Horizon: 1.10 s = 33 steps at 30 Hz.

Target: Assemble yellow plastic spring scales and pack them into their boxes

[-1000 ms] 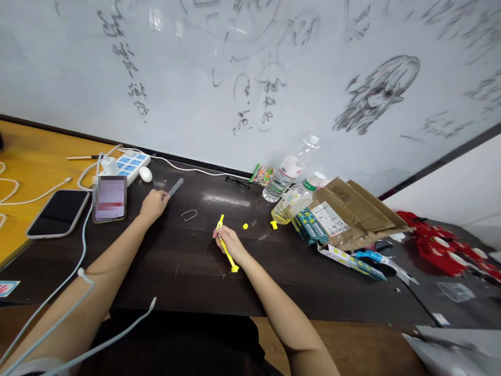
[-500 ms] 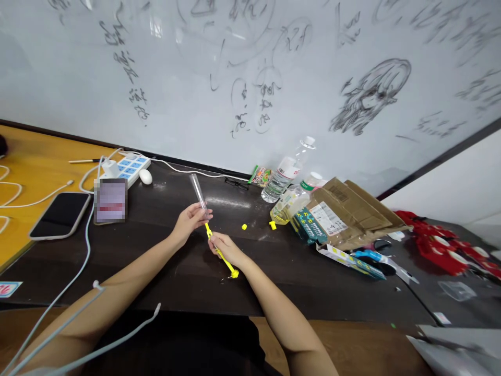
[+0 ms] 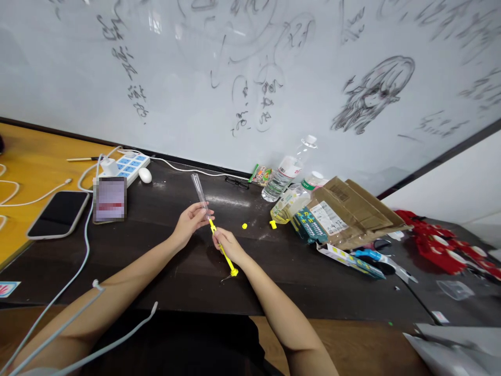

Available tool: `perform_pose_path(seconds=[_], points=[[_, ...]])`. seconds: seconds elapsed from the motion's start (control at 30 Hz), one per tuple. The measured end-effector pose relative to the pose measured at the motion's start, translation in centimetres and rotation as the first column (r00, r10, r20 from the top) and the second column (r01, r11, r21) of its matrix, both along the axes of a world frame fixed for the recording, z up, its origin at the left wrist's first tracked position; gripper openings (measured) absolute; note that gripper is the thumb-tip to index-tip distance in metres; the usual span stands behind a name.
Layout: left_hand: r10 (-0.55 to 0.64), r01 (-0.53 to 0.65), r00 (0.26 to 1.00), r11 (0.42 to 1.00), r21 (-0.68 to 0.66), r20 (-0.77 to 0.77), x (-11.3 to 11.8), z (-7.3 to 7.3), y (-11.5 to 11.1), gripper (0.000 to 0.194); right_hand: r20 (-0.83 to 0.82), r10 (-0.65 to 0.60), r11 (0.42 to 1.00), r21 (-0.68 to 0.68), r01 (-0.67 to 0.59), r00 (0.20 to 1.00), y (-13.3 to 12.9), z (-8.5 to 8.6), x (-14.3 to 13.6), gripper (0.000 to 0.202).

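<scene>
My left hand is closed round the lower part of a clear tube, which tilts up and to the left. My right hand pinches a thin yellow rod near its upper end. The rod's top meets the tube's lower end between my hands; how far it reaches inside is hard to see. A wider yellow end piece sits at the rod's bottom. To the right, a small round yellow piece and another yellow piece lie on the dark table.
Behind on the right stand a water bottle, a bottle of yellow liquid and a cardboard box. Glasses lie by the whiteboard. A phone, a power strip and white cables are at left.
Both hands have shifted very slightly to the right, and the yellow rod has moved a little up toward the tube. The grips look the same.
</scene>
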State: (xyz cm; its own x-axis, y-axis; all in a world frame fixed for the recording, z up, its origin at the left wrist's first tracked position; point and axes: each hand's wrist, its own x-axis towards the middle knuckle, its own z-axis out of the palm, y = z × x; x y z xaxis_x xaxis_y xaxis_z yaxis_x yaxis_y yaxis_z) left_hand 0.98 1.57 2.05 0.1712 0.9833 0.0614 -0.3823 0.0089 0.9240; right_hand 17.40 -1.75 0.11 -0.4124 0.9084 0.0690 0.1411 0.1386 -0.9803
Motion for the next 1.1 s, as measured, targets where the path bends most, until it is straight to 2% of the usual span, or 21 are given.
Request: perform_pose_path(seconds=[0.1, 0.2, 0.33, 0.47, 0.67, 0.83, 0.97, 1.1], points=[[-0.054, 0.054, 0.998, 0.998, 0.012, -0.031, 0.3, -0.3, -0.2, 0.05, -0.03, -0.018, 1.0, -0.011, 0.018, 0.999, 0.2, -0.2, 0.0, 0.038], [-0.124, 0.125, 0.99, 0.992, 0.01, -0.067, 0.8, -0.6, -0.5, 0.051, -0.13, -0.047, 0.996, -0.086, 0.036, 0.99, 0.4, -0.5, -0.1, 0.031], [-0.111, 0.113, 0.993, 0.993, 0.046, -0.049, 1.1, -0.9, -0.7, 0.05, -0.279, -0.06, 0.978, -0.209, 0.001, 0.958, 0.7, -0.8, 0.0, 0.033], [-0.105, 0.108, 0.992, 0.993, 0.042, -0.068, 1.1, -1.1, -0.5, 0.049, -0.331, -0.03, 0.973, -0.227, -0.049, 0.943, 0.9, -1.1, 0.2, 0.035], [-0.122, 0.148, 0.97, 0.983, 0.112, -0.209, 1.1, -1.5, -0.3, 0.046, -0.325, -0.066, 0.971, -0.237, -0.013, 0.943, 0.9, -1.3, 0.0, 0.037], [-0.142, 0.177, 0.952, 0.978, 0.112, -0.271, 0.9, -1.4, -0.5, 0.047, -0.287, -0.032, 0.976, -0.215, -0.031, 0.957, 0.8, -1.3, -0.1, 0.044], [-0.143, 0.175, 0.954, 0.98, 0.101, -0.263, 0.8, -1.3, -0.6, 0.047, -0.143, -0.063, 0.975, -0.219, 0.03, 0.988, 0.8, -1.2, 0.1, 0.037], [-0.132, 0.147, 0.972, 0.987, 0.068, -0.196, 0.8, -1.3, -0.4, 0.048, 0.017, 0.034, 0.968, -0.251, -0.029, 0.999, 0.8, -0.7, 0.4, 0.039]])
